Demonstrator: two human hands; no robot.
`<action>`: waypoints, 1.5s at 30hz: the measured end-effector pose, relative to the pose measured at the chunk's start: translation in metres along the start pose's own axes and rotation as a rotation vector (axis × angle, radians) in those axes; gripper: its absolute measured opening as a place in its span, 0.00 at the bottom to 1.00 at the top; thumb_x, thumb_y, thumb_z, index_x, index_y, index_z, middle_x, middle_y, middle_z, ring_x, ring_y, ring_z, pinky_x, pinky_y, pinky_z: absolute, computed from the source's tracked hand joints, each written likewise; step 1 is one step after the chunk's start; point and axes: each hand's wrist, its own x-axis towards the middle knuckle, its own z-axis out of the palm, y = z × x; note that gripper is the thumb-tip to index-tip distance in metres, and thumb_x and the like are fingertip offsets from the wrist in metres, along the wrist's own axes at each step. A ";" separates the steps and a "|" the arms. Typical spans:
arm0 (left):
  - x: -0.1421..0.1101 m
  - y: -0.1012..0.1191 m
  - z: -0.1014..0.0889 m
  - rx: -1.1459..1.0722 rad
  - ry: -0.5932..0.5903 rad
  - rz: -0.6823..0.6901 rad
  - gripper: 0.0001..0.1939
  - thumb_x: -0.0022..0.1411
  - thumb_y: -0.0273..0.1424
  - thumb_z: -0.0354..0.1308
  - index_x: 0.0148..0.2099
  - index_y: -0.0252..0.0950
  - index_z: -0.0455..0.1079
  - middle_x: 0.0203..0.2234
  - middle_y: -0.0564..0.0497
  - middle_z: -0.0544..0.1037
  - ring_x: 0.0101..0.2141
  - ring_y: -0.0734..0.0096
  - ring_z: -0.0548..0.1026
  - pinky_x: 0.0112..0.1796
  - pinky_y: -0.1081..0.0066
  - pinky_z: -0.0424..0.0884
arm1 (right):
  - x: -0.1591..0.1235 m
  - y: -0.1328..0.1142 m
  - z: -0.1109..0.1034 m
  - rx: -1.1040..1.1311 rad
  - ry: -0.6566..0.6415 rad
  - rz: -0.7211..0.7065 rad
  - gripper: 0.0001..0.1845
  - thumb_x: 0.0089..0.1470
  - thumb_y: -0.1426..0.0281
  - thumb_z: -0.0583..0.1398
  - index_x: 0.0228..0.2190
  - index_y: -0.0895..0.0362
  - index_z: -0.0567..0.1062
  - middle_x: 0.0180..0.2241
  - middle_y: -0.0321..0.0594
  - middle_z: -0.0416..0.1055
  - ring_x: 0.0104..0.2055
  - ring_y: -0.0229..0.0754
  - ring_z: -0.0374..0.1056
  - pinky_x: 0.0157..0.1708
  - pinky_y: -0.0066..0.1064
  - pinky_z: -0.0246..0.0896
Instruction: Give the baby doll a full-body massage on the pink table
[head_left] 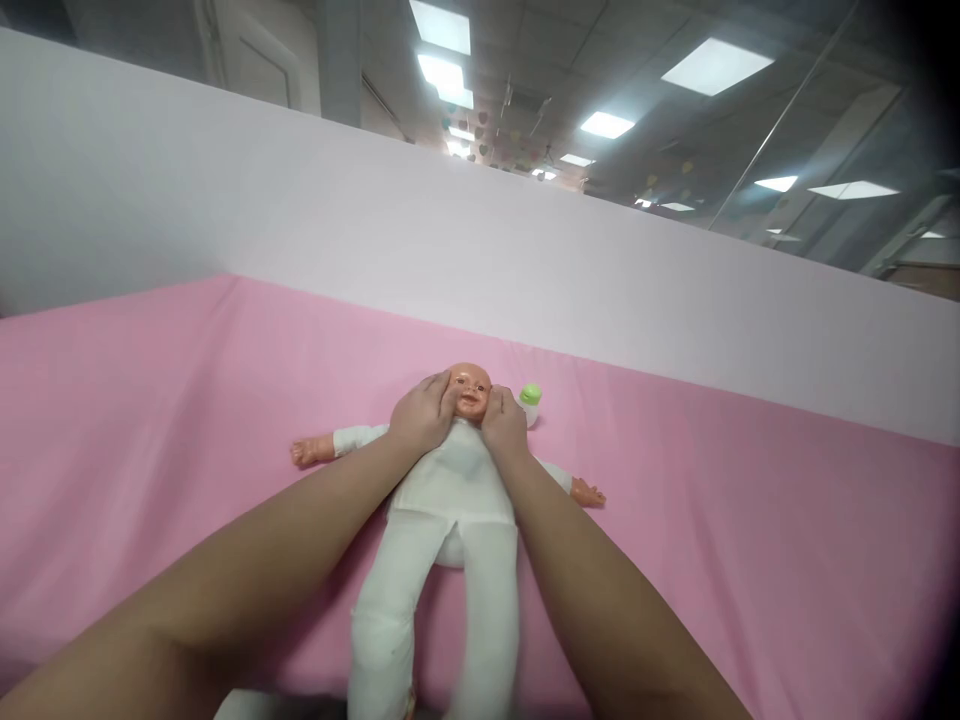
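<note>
A baby doll (454, 480) with a white cloth body lies on its back, its arms stretched out to the sides and its legs toward me. My left hand (426, 412) is pressed to one side of the doll's head, with the fingers curved along it and the thumb by the cheek. On the other side my right hand (504, 420) cups the head with bent fingers, so the head is held between both hands. Just beyond my right hand stands a small white bottle (529, 408) with a green cap, partly hidden by that hand.
A pink sheet (675, 520) covers the surface under the doll. Behind it runs a low white wall (480, 250), and above that is glass with ceiling lights (716, 66) showing. Something white shows at the near edge, bottom left.
</note>
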 end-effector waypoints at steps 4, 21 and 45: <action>-0.006 0.005 -0.011 0.161 -0.081 0.058 0.36 0.70 0.52 0.50 0.70 0.34 0.61 0.65 0.39 0.68 0.64 0.49 0.67 0.61 0.56 0.65 | -0.009 -0.009 -0.017 -0.066 -0.159 -0.087 0.28 0.61 0.46 0.57 0.50 0.52 0.76 0.45 0.45 0.80 0.48 0.51 0.75 0.52 0.42 0.67; 0.004 -0.007 -0.011 -0.013 -0.087 -0.028 0.27 0.69 0.48 0.53 0.65 0.43 0.69 0.54 0.45 0.80 0.52 0.49 0.77 0.53 0.58 0.69 | 0.006 -0.001 -0.020 0.235 -0.330 -0.062 0.31 0.55 0.49 0.66 0.54 0.53 0.77 0.54 0.43 0.78 0.56 0.50 0.74 0.60 0.46 0.65; 0.010 -0.008 -0.018 -0.355 -0.186 -0.070 0.29 0.57 0.45 0.67 0.59 0.41 0.75 0.50 0.47 0.82 0.50 0.51 0.79 0.53 0.60 0.72 | -0.012 -0.017 -0.014 -0.172 -0.097 -0.118 0.32 0.46 0.41 0.68 0.44 0.50 0.80 0.34 0.42 0.80 0.39 0.55 0.75 0.46 0.48 0.68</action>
